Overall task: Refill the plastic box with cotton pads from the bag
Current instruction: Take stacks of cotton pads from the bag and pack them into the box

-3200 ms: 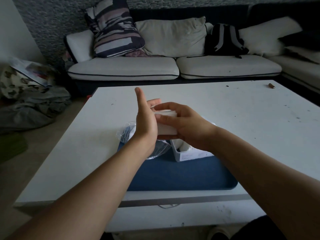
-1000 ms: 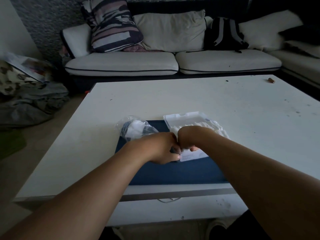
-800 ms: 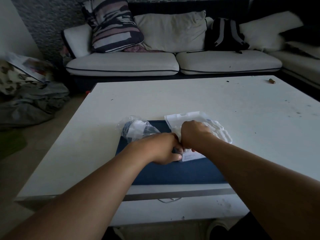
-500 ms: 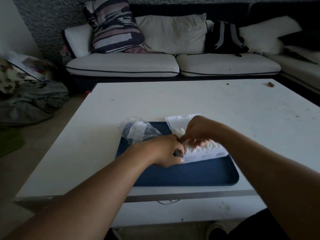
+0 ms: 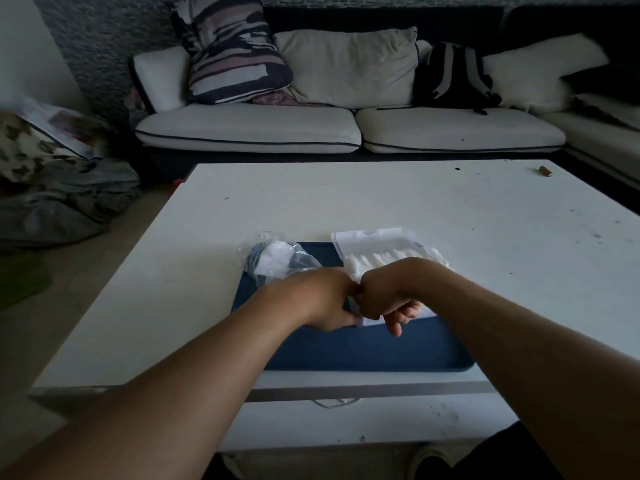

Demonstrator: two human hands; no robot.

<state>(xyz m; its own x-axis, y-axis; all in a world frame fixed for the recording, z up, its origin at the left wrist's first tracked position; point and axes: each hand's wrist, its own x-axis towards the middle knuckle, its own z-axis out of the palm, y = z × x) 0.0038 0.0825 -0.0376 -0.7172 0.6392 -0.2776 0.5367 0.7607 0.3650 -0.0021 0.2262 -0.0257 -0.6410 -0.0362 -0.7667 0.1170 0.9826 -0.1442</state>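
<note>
well, a white label on the front of the plastic box [image 5: 391,252] shows beside the hands, its print too small to read. the box sits on a blue mat [image 5: 363,351] on the white surface [image 5: 415,202], lid open behind, a row of white cotton pads [image 5: 381,260] inside. the clear bag [image 5: 273,259] beside it holds more. left hand [image 5: 322,299] and right hand [image 5: 384,294], knuckles touching, curl around the box's near edge.

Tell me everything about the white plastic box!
The plastic box is white and thin, with its lid open and tipped away. Cotton pads stand in a row inside. It sits on the blue mat. The left hand and right hand cover its near edge; the exact grip is hidden.
</note>
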